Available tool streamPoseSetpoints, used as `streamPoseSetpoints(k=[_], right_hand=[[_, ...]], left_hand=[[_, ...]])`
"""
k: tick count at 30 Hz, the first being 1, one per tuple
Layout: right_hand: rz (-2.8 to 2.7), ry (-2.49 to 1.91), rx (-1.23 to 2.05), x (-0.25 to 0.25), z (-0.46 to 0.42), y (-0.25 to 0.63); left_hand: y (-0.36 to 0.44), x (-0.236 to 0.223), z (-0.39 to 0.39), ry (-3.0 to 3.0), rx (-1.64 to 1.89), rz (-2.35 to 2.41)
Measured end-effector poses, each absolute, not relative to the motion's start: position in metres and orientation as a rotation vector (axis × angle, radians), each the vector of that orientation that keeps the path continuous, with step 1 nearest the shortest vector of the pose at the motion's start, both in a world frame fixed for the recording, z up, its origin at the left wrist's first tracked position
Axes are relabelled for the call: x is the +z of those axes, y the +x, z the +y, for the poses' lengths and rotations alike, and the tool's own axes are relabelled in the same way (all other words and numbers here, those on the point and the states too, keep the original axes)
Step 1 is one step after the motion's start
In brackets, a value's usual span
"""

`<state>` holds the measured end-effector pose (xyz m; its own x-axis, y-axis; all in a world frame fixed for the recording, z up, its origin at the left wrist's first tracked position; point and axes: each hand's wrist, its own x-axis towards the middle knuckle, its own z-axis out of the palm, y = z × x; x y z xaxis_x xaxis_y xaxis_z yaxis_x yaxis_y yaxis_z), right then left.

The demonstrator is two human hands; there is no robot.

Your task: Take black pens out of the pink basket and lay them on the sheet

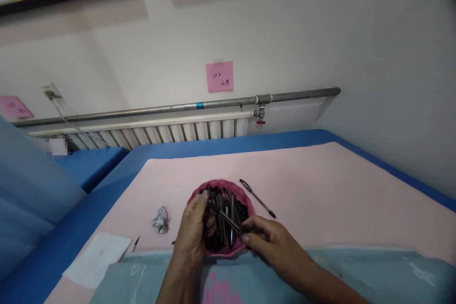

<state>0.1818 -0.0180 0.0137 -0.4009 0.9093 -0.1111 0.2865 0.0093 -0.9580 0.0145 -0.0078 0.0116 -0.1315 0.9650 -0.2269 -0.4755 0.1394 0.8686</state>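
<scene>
A pink bowl [245, 198] full of several dark pens sits on the pink table cover near me. My left hand [194, 232] reaches into the bowl's left side, fingers curled around pens there. My right hand [270, 242] rests at the bowl's right rim, pinching one end of a dark pen [226, 218] that lies slanted over the pile toward my left hand. One loose pen [257, 198] lies on the cover just right of the bowl.
A crumpled paper ball [160, 220] lies left of the bowl, a white sheet [98, 259] and a small pen tip at the near left. A light blue cloth [374, 270] covers the near edge. A radiator [160, 133] and pipe run along the wall.
</scene>
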Motion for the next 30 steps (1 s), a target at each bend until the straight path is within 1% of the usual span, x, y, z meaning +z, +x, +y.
streamPoseSetpoints(k=[3, 8, 14, 16, 19, 23, 27, 30], right_hand=[[-1.588, -1.191, 1.578, 0.013, -0.017, 0.182], [-1.562, -1.178, 1.614, 0.011, -0.018, 0.182], [-1.387, -1.172, 1.779, 0.007, -0.014, 0.184], [-1.419, -1.165, 1.771, 0.007, -0.013, 0.184], [-1.634, -1.172, 1.560, 0.011, -0.014, 0.183], [-2.013, -1.149, 1.012, 0.010, -0.017, 0.186], [-2.268, -0.955, 0.497, 0.000, -0.020, 0.189], [-2.336, -0.884, 0.293, -0.004, -0.023, 0.188]], left_hand=[[0.011, 0.012, -0.008, 0.647, 1.346, 0.959], [0.013, 0.009, -0.006, 0.612, 1.420, 1.142], [0.009, 0.013, -0.010, 0.653, 1.360, 0.970], [0.006, 0.012, -0.009, 0.646, 1.379, 0.993], [0.005, 0.008, -0.007, 0.600, 1.430, 1.061], [0.008, 0.003, -0.005, 0.564, 1.491, 1.146], [0.012, 0.001, -0.006, 0.541, 1.533, 1.228], [0.013, 0.000, -0.005, 0.524, 1.589, 1.286]])
